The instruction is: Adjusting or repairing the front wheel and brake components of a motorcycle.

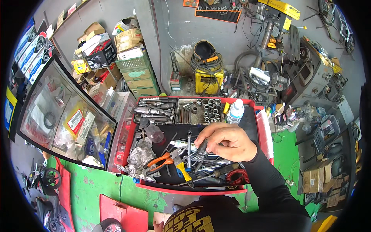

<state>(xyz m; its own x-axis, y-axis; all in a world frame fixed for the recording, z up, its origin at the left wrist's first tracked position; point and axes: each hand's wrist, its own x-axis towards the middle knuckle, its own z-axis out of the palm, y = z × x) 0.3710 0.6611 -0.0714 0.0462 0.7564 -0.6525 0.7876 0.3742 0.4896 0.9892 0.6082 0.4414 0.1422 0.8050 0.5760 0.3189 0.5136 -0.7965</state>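
In the head view, yellow lettering shows on the black shirt (189,223) at the lower edge, bent by the lens; printed marks also show on the tube (179,144) and the clear bottle (236,113). The right hand (228,142) reaches in from the lower right, back of the hand up, wrist bent leftward, its grip pinched by thumb and fingers on a dark cylindrical piece (201,151). That piece is above the tools on the dark, red-rimmed surface (249,125), near the orange-handled pliers (164,157). Its lower end is hard to separate from the tools behind. The left hand (158,226) is mostly cut off below; I cannot tell its grip.
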